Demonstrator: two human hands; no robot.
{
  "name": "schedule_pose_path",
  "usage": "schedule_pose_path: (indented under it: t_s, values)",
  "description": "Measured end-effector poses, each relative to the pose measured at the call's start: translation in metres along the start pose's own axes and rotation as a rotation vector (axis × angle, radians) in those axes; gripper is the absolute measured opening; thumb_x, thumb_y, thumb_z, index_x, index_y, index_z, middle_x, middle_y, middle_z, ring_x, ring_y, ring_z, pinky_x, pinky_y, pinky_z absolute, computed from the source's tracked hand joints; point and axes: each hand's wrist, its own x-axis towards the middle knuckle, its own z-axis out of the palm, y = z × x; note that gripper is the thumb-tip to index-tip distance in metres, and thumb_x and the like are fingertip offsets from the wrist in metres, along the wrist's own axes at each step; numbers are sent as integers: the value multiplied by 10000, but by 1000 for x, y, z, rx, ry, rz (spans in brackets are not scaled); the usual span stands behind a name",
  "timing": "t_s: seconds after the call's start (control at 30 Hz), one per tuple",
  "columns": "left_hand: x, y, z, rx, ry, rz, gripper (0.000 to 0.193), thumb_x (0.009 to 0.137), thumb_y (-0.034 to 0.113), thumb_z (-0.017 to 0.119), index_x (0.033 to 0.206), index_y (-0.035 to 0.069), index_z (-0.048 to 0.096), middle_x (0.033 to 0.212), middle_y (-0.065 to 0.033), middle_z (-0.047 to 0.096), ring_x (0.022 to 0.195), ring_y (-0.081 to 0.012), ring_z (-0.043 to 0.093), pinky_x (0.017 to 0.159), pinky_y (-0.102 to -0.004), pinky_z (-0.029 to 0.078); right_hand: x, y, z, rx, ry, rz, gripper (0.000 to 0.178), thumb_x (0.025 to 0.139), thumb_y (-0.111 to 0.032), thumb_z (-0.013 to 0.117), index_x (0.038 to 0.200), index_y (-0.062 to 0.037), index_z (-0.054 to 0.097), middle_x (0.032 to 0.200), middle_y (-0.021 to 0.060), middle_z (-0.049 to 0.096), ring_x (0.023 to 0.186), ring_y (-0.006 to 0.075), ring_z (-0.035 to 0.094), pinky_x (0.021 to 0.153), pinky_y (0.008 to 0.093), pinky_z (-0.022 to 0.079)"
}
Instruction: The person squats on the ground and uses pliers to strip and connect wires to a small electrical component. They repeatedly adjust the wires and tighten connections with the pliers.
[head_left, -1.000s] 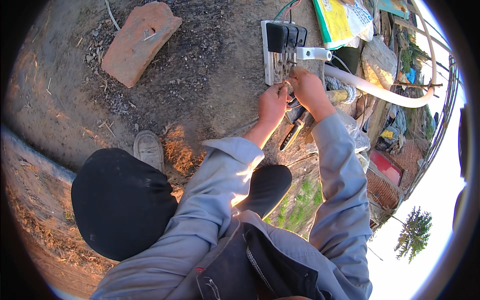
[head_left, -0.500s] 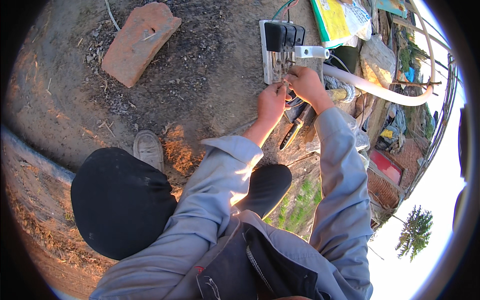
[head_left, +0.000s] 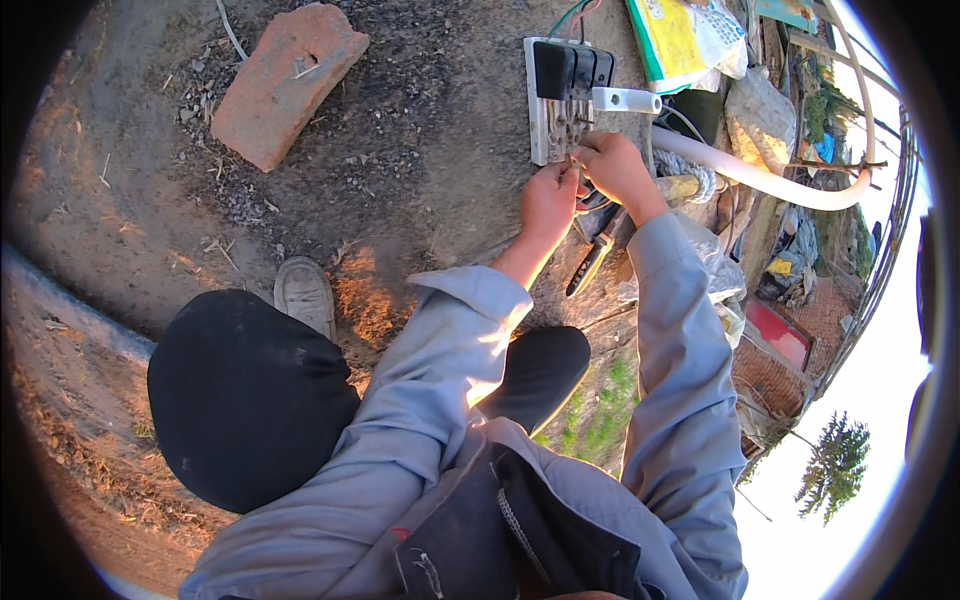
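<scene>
Head view. Against bare earth [head_left: 440, 190], ahead of the body: fuse unit [head_left: 535, 130], black covers [head_left: 572, 72] on its far part, contacts [head_left: 560, 120] exposed on its near part. Green wire [head_left: 563, 20] at the far end; white piece [head_left: 627, 100] just right of the covers.

At the unit's near end: left hand [head_left: 548, 205] and right hand [head_left: 617, 168], side by side, fingers curled in, tips almost meeting. How tightly closed, and on what, cannot tell; too small, and partly hidden by knuckles. Just below, nearer the body: dark-handled tool [head_left: 588, 268], upper end hidden. To the right: pale hose [head_left: 770, 185], rope [head_left: 698, 183].

Risks, as judged: shock from bare fingers so near exposed metal, if live (not visible). Anything tiny in those fingertips easily dropped and lost in grit. Unit liable to shift under a sideways push. Tool easily knocked by the right wrist, being so close.
</scene>
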Motion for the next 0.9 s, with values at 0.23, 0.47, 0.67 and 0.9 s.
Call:
schedule_pose_path:
  t_s: [0.23, 0.47, 0.67, 0.9]
  values:
    - [0, -1, 3, -78, 12, 13, 264, 1020, 137, 554, 1161, -75, 624, 857, -111, 693, 688, -156, 685, 598, -296, 612, -1, 8, 2, 149, -21, 128, 282, 882, -226, 639, 966, 32, 717, 791, 170, 708, 744, 261, 697, 714, 384, 532]
    - [3, -6, 2, -50, 9, 29, 271, 1002, 146, 553, 1128, -85, 620, 857, -135, 692, 668, -178, 692, 587, -298, 613, -27, 46, -37, 353, 252, 217, 253, 950, -211, 653, 1083, -2, 706, 769, 8, 651, 556, 66, 517, 490, 228, 398]
    - [3, -1, 0, -17, -22, -20, 317, 1005, 198, 551, 1129, -84, 625, 856, -122, 696, 656, -181, 700, 582, -285, 599, -56, 76, 0, 466, 282, 233, 273, 948, -243, 657, 1112, -32, 712, 795, 5, 662, 577, 63, 553, 487, 225, 408]
    - [-3, -5, 0, 33, -11, 79, 343, 1019, 224, 551, 1174, -77, 610, 878, -125, 711, 664, -194, 722, 555, -278, 572, -99, 85, 40, -91, 437, 357, 528, 849, -370, 752, 1153, 39, 612, 956, 205, 707, 906, 358, 695, 803, 425, 533]
